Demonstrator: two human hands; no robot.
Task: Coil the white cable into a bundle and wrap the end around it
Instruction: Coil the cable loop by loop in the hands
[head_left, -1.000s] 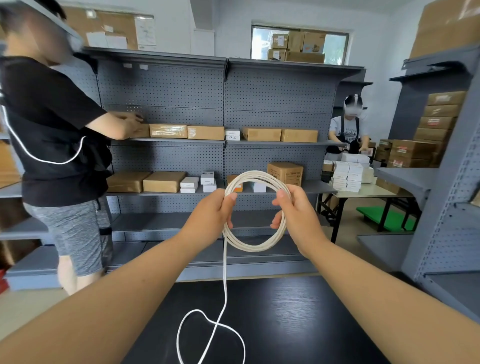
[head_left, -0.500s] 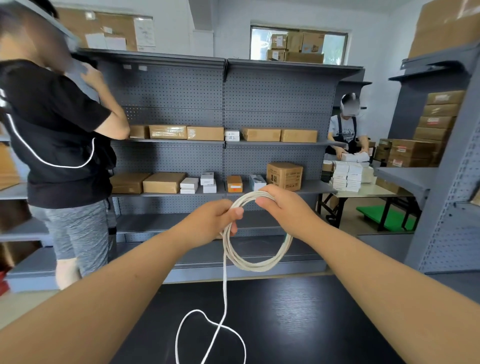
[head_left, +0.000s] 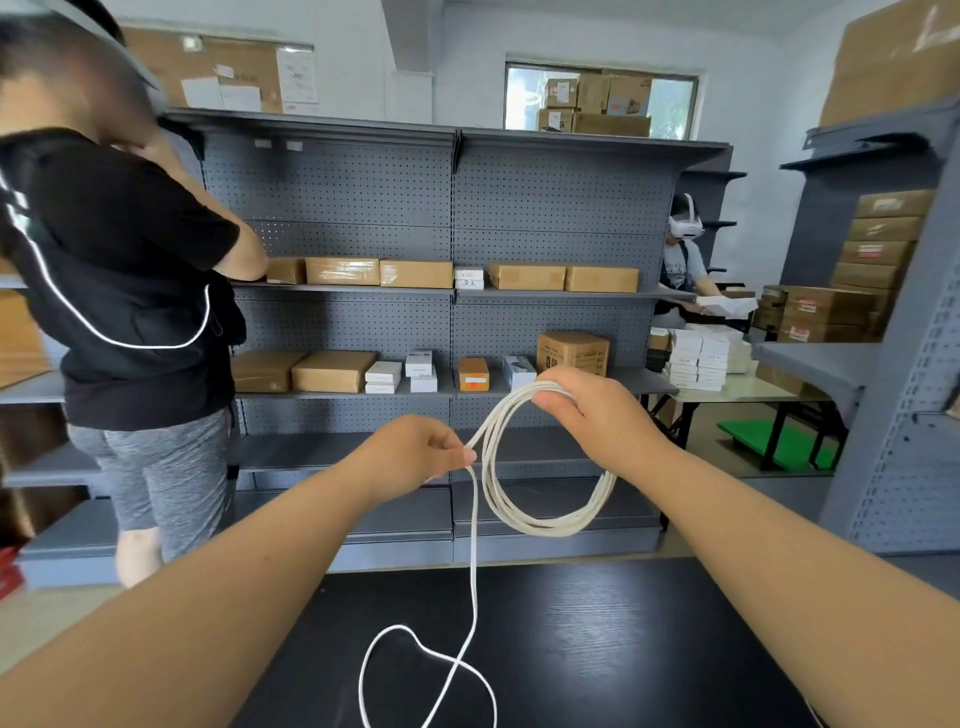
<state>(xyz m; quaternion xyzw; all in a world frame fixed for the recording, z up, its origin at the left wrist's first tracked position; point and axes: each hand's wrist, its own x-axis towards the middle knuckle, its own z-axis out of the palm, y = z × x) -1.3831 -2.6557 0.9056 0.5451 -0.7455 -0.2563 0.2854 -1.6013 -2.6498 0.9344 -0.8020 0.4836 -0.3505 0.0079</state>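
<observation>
The white cable (head_left: 550, 525) hangs in the air as a round coil of several loops above the black table (head_left: 597, 649). My right hand (head_left: 597, 415) grips the top of the coil with curled fingers. My left hand (head_left: 415, 452) pinches the loose strand at the coil's left side. From that pinch the free end drops straight down and lies in a loop on the table, running out of the frame at the bottom.
A person in a black shirt (head_left: 119, 291) stands close at the left by the grey shelving (head_left: 452, 312) stacked with cardboard boxes. Another person with a headset (head_left: 685, 260) works at a far table on the right. A grey rack (head_left: 909, 389) stands at right.
My right hand has gone from the coil's right side to its top and now grips it alone. My left hand has shifted off the coil to pinch the loose strand.
</observation>
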